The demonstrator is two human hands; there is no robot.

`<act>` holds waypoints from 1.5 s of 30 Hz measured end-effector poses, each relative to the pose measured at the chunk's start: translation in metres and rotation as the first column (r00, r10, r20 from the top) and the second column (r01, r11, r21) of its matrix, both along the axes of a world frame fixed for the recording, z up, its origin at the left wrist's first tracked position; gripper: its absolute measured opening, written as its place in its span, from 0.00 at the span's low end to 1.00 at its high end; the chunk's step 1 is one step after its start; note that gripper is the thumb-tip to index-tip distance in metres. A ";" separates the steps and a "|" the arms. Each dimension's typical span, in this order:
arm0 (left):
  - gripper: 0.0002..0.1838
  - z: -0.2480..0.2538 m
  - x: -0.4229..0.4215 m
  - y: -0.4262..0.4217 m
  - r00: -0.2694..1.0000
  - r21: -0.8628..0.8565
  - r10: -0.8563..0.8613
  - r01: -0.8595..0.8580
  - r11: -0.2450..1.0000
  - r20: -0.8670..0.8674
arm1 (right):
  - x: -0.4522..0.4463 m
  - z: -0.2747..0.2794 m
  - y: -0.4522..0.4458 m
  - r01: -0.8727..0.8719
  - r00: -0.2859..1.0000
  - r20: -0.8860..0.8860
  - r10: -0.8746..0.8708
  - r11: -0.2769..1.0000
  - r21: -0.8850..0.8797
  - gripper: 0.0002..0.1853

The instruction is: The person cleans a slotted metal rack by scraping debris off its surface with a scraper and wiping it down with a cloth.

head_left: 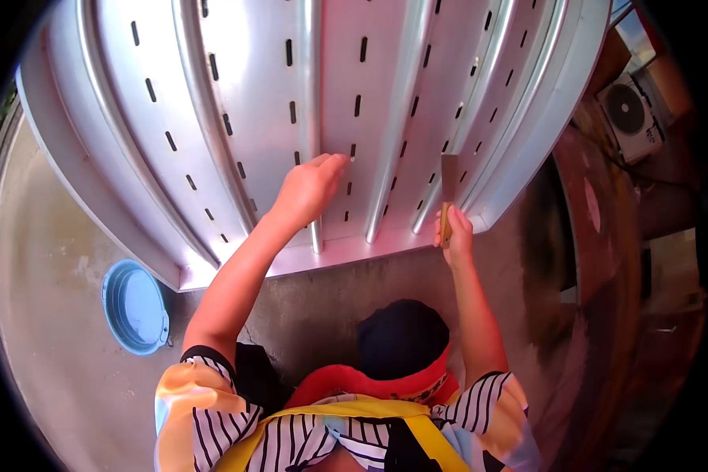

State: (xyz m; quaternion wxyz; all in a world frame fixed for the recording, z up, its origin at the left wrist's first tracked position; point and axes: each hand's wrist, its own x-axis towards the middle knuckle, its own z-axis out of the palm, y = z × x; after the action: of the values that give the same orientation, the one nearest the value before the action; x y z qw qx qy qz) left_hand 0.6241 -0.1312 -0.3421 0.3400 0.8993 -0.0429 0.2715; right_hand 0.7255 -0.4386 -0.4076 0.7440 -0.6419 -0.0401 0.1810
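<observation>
A flat-bladed scraper (448,177) is being gripped by the right hand (459,234), its fingers being closed round the wooden handle. The blade is being pointed away from the body, over the near right part of a slotted metal panel (259,79); whether the metal is being touched by it cannot be told. To the left of that grip, the left hand (315,185) is being held over the same panel, beside a raised rib (315,102), with its fingers drawn together close to a slot (352,152). Whether anything small is being pinched there is being hidden by the fingers, so open or closed on something cannot be told.

As for progress, rows of dark slots are being shown between the ribs along the panel, already cut through as far as can be judged. Pale marks are being seen at a few slot edges, near the left fingertips and beyond the blade. Which slots have been dealt with and which are left is not being made clear by this view.

Farther out, to the left of and nearer the body than both grips, a blue basin (116,308) is being supported by the wet-looking floor (63,236), just beside the panel's corner
</observation>
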 end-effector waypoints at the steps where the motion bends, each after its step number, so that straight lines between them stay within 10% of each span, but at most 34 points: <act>1: 0.09 0.000 0.001 -0.006 0.999 0.005 -0.005 0.006 1.000 -0.046 | -0.003 -0.023 -0.011 -0.010 1.000 -0.026 0.010 1.000 -0.019 0.17; 10: 0.12 -0.016 0.015 -0.020 0.967 0.182 0.231 -0.209 0.961 -0.110 | -0.011 -0.085 0.017 -0.226 0.974 -0.015 0.225 0.972 -0.065 0.10; 16: 0.12 -0.022 0.016 -0.026 0.952 0.335 0.270 -0.209 0.919 -0.146 | -0.017 -0.026 0.041 -0.159 0.887 0.412 0.211 0.975 -0.156 0.10; 19: 0.14 -0.027 0.024 -0.039 0.940 0.426 0.278 -0.172 0.888 -0.200 | -0.012 -0.026 0.030 -0.189 0.964 0.189 0.187 0.982 -0.007 0.12; 25: 0.12 -0.010 0.017 -0.044 0.964 0.058 0.136 -0.125 0.990 -0.229 | -0.021 -0.111 -0.031 -0.067 0.965 -0.244 0.099 0.988 0.137 0.13; 45: 0.06 -0.040 0.010 -0.065 0.950 0.143 -0.007 0.054 0.988 -0.312 | 0.029 -0.107 -0.059 -0.198 0.830 -0.454 0.324 0.932 0.302 0.20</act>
State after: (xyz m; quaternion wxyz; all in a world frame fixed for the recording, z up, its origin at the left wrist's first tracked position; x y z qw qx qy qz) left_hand 0.6343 -0.1959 -0.3821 0.2785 0.9530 -0.0233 0.1175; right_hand 0.7547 -0.4972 -0.5150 0.7696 -0.4662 0.0429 0.4342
